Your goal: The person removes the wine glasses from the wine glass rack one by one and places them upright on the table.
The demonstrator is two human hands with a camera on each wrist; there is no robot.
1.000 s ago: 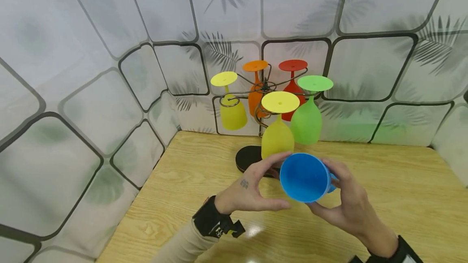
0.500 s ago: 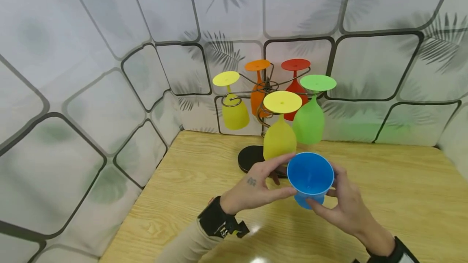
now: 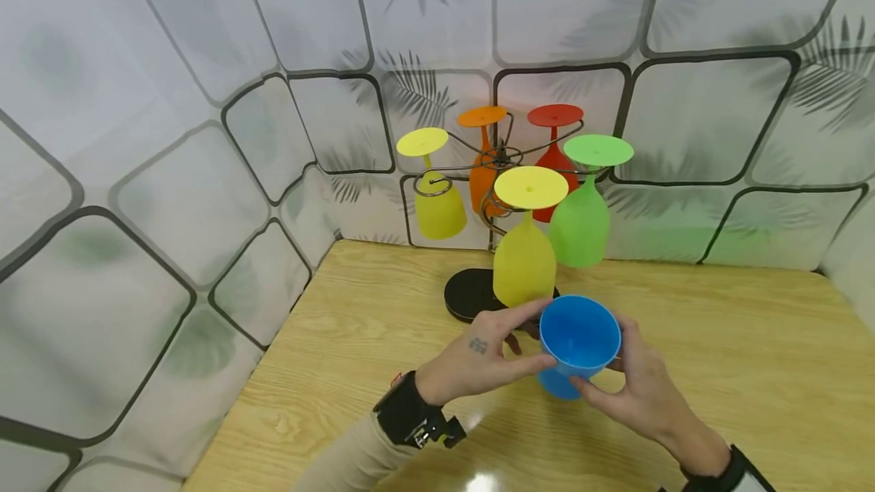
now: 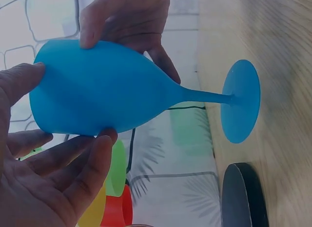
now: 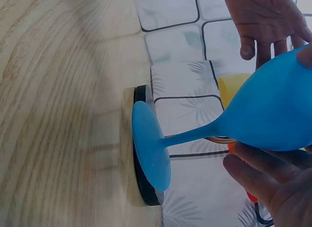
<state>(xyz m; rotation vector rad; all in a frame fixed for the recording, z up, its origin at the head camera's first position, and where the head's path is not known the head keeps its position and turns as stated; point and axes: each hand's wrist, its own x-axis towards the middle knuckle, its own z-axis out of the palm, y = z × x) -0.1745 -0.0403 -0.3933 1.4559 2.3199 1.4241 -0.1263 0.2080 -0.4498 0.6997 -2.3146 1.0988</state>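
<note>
A blue plastic goblet (image 3: 581, 332) is held above the table between both hands, mouth up and tilted toward me, its foot below and apart from the tabletop. The left hand (image 3: 478, 355) has its thumb and fingers about the bowl near the rim. From the other side the right hand (image 3: 639, 382) grips the bowl, thumb at the front and fingers behind. In the left wrist view the goblet's stem and round foot (image 4: 240, 101) show fully. Just behind the hands, a yellow goblet (image 3: 525, 260) hangs upside down from a wire rack (image 3: 502, 158).
The rack also carries a green goblet (image 3: 579, 226), a red goblet (image 3: 555, 162), an orange goblet (image 3: 481, 181) and another yellow goblet (image 3: 440, 207), all inverted. Its black round base (image 3: 468, 294) stands on the wooden table (image 3: 718, 370). Patterned curtains (image 3: 191, 196) enclose the back and left.
The blue goblet has tipped from mouth-toward-me to more upright, so its foot now shows below. The left thumb has come onto the bowl. Most recently, goblet and hands have sunk slightly.
</note>
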